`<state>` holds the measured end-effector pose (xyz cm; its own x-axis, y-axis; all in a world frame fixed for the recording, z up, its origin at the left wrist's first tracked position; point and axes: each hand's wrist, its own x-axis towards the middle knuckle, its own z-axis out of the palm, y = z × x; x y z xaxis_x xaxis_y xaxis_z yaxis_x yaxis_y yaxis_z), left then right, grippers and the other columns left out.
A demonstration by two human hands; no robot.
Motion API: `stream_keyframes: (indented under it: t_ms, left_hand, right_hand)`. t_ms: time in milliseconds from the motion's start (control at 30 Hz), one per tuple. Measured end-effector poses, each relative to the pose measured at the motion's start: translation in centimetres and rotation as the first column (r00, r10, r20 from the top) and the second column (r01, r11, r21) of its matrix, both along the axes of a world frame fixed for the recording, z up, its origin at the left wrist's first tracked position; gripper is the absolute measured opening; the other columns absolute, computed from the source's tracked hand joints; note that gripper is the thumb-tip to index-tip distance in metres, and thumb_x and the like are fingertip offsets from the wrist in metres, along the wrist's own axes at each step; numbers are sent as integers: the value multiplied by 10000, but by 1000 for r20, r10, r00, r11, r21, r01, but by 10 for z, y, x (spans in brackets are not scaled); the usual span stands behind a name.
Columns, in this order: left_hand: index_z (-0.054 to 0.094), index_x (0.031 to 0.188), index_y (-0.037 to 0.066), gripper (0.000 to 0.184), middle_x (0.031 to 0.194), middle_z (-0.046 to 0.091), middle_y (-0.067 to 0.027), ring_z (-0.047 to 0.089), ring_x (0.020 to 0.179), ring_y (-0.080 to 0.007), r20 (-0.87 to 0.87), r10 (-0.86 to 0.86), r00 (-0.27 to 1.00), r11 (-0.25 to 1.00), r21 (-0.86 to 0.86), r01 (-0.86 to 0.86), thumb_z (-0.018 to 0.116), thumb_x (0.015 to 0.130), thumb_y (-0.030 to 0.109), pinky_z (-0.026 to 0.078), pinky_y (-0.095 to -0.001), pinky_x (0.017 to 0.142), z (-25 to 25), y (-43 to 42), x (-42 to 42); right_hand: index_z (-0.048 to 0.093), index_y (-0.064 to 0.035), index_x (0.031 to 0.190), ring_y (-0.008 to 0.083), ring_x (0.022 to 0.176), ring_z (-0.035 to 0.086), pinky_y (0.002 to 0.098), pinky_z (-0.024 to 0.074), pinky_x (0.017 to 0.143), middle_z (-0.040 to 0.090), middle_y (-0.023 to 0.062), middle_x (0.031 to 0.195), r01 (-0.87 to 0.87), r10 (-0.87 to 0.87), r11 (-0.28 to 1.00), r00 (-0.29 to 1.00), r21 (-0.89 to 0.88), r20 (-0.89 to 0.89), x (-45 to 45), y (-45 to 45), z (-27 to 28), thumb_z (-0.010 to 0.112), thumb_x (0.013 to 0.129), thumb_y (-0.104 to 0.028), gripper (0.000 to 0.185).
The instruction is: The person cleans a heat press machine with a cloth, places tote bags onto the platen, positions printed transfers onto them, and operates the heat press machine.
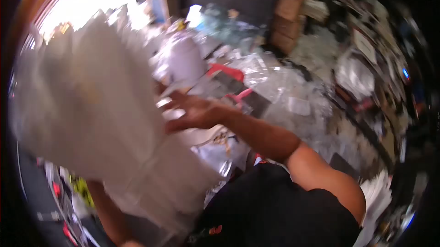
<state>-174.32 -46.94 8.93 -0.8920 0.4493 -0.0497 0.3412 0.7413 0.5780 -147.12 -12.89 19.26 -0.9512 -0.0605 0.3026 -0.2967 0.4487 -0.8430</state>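
One blurred white sack (101,95) hides the left hand.

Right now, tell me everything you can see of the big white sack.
The sack is large, whitish and blurred, apparently thin plastic, with a bulging upper part and a flatter, creased lower end angled toward the black shirt. It covers much of the view's left. The right hand, fingers apart, is at its edge, grip unclear; the left forearm passes behind it.

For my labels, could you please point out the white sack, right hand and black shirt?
White sack (87,95), head view: middle of its side.
Right hand (195,113), head view: between wrist and fingers.
Black shirt (279,205), head view: middle of visible fabric.
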Motion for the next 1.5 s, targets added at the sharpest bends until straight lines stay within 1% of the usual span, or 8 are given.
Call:
stream_keyframes:
  t_ms: [200,767,867,1000,1067,1167,1267,1500]
  left_hand:
    - [549,1243,-19,724,1173,623,-226,586,1162,-321,178,-72,981,991,-99,91,394,953,626,454,-434,977,4,33,39]
    - [466,1372,2,976,1332,544,-231,506,1267,-336,368,25,929,983,161,-90,470,806,797,399,-392,1047,-43,50,74]
    - [403,1438,50,916,1472,417,-187,409,1347,-336,58,62,996,976,-215,-48,540,823,715,369,-420,1084,-32,12,42]
    - [146,1553,190,817,1614,102,-137,149,1462,-405,-438,88,894,595,-697,-400,558,897,446,198,-576,1144,-31,-90,-18]
    - [143,1553,189,752,1615,52,-154,128,1439,-486,-511,176,841,569,-644,-511,522,903,191,181,-685,1101,-33,-137,-37]
    - [-33,1555,254,968,1594,131,-176,237,1417,-450,-283,519,807,529,-635,-563,639,859,210,328,-624,1076,-4,-178,-44]
    - [559,1291,143,465,1270,603,-197,628,1111,-364,-400,538,742,514,-543,-664,597,829,185,509,-462,948,3,-232,-94]
    - [679,1119,124,338,1212,635,-174,613,1119,-344,-668,438,601,561,-319,-764,546,811,160,502,-461,944,155,-272,-135]
  right_hand:
    - [487,-31,1335,348,1278,461,410,397,1050,455,205,1412,-34,27,988,998,154,48,49,-10,-197,556,893,-52,448]
    - [497,-12,1295,336,1111,562,409,494,889,543,177,1284,307,-185,945,782,-109,596,144,31,-280,584,897,-139,427]
    - [499,-9,1288,334,1082,580,409,511,861,559,172,1262,359,-186,921,747,-152,638,161,53,-287,589,897,-155,427]
    - [506,-14,1269,323,970,632,395,551,763,603,158,1172,219,-258,966,814,138,521,179,46,-220,603,905,-219,429]
    - [504,-59,1278,284,855,647,370,555,703,615,133,1052,761,-174,558,498,-332,850,198,47,-210,609,916,-328,463]
    - [529,-104,1229,268,774,627,417,533,655,617,99,1014,867,-313,453,372,-207,874,254,81,-251,607,901,-423,465]
    - [519,-90,1224,253,764,631,366,535,620,598,112,994,923,-405,383,200,-33,892,293,88,-263,566,938,-384,413]
    - [524,-110,1165,211,642,600,343,503,508,598,74,891,956,-393,251,-40,150,918,366,89,-294,556,948,-312,298]
